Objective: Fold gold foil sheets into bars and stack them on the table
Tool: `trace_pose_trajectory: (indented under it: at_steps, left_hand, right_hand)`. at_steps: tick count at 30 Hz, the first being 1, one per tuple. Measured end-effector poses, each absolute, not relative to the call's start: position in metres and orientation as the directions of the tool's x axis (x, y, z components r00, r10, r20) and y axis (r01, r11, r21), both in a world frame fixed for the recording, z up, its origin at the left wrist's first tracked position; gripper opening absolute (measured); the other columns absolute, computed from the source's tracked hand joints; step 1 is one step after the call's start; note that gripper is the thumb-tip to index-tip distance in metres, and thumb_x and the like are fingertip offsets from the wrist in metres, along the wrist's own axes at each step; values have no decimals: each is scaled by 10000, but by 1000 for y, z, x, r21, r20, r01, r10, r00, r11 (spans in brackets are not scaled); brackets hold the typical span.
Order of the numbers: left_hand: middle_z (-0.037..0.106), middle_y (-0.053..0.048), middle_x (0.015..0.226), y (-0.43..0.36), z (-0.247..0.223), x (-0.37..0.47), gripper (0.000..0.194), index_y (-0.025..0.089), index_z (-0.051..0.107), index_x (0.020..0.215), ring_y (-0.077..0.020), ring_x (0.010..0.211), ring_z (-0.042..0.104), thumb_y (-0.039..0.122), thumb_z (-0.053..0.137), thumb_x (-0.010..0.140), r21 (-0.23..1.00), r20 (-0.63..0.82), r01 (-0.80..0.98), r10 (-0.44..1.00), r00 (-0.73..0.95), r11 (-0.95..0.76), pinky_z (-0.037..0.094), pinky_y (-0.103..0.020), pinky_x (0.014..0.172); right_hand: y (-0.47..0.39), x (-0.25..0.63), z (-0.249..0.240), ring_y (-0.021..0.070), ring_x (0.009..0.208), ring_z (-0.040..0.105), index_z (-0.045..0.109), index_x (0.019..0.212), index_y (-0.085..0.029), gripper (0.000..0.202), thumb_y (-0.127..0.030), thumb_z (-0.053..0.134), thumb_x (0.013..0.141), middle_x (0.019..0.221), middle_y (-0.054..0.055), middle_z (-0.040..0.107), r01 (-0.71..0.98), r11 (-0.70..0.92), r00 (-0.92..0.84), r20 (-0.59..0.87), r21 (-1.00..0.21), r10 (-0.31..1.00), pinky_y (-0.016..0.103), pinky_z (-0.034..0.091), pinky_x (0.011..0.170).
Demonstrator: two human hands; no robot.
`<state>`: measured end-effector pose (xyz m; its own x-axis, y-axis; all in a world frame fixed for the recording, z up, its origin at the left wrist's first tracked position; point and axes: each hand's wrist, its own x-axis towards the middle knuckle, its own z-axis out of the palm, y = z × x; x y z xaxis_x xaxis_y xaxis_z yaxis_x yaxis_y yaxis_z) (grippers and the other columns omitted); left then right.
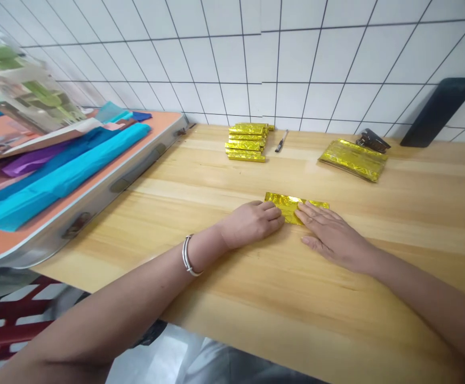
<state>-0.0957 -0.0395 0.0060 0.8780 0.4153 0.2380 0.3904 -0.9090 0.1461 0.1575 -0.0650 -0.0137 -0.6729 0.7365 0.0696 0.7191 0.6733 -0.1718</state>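
Note:
A shiny gold foil paper sheet [282, 199] lies on the wooden table in front of me, its long side running left to right. Over its left end rests my left hand [254, 224], fingers curled and held together against the paper; the thumb is hidden. My right hand [332, 234] lies flat with fingers stretched out, their tips on the right half of the sheet and the thumb on the wood. A silver bangle [188, 256] circles my left wrist. Parts of the sheet are covered by both hands.
Gold foil rolls [246, 144] are stacked near the wall, beside a pen [281, 142]. A gold foil stack [354, 159] touches a black clip [372, 141]. A dark panel [440, 112] leans on the tiles. An orange-topped case [168, 125] at left bears blue paper [76, 173].

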Motion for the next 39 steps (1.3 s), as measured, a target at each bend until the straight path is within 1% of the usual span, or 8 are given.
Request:
trace_pose_trajectory:
  at_steps: [5, 11, 14, 18, 25, 30, 34, 39]
  left_hand:
    - [606, -111, 845, -40, 11, -92, 228, 146, 624, 891, -188, 821, 547, 158, 396, 887, 152, 230, 420, 445, 865, -895, 446, -303, 738]
    - [599, -70, 850, -23, 2, -91, 186, 188, 653, 872, -173, 826, 551, 220, 471, 861, 357, 303, 444, 551, 778, -822, 414, -273, 762]
    - [595, -65, 851, -18, -5, -90, 146, 188, 652, 860, -178, 851, 543, 201, 509, 835, 442, 331, 403, 564, 757, -801, 405, -289, 803]
    - [593, -72, 875, -18, -11, -90, 133, 180, 642, 887, -188, 883, 529, 191, 528, 820, 504, 344, 395, 598, 724, -768, 408, -309, 829]
    - [471, -116, 1121, -15, -14, -90, 491, 177, 506, 1221, -219, 1043, 471, 224, 626, 747, 559, 346, 441, 681, 646, -702, 413, -358, 929]
    - [399, -112, 1221, -12, -12, -90, 609, 204, 428, 1295, -242, 1143, 412, 245, 643, 726, 536, 304, 505, 713, 632, -676, 363, -385, 1003]
    - [451, -98, 1175, -12, -9, -91, 576, 219, 471, 1263, -251, 1111, 422, 291, 656, 722, 456, 306, 566, 717, 626, -688, 349, -405, 988]
    - [508, -79, 1114, -14, -7, -93, 482, 225, 558, 1147, -251, 1034, 451, 379, 673, 704, 387, 300, 654, 759, 577, -650, 349, -408, 928]
  right_hand:
    - [-59, 158, -7, 271, 1310, 310, 340, 1386, -181, 558, -454, 350, 900, 1436, 108, 335, 705, 684, -685, 73, -188, 725, 491, 297, 1036]
    - [-46, 166, -2, 209, 1137, 509, 538, 1228, -209, 399, -345, 320, 922, 1246, 55, 569, 682, 657, -621, 219, -321, 752, 381, 389, 969]
    - [-38, 172, -3, 249, 1080, 514, 563, 1199, -199, 386, -357, 408, 884, 1204, 72, 588, 764, 592, -522, 294, -256, 801, 410, 387, 936]
    - [-30, 178, -3, 292, 1028, 496, 543, 1227, -158, 505, -430, 527, 801, 1125, 126, 597, 825, 539, -497, 235, -170, 835, 427, 390, 878]
    - [-26, 176, -9, 242, 902, 488, 638, 1111, -226, 341, -374, 524, 826, 892, 81, 596, 835, 519, -455, 302, -183, 838, 366, 399, 803]
    - [-28, 172, -15, 221, 858, 495, 689, 984, -217, 241, -279, 498, 851, 842, 70, 609, 804, 550, -439, 398, -226, 805, 346, 406, 775]
    - [-30, 170, -9, 206, 869, 533, 666, 984, -220, 212, -277, 532, 831, 880, 44, 640, 746, 565, -453, 355, -352, 818, 337, 419, 799]
    - [-37, 167, 2, 229, 954, 549, 571, 1164, -218, 540, -367, 698, 661, 1061, 48, 621, 780, 434, -415, 147, -451, 898, 350, 434, 829]
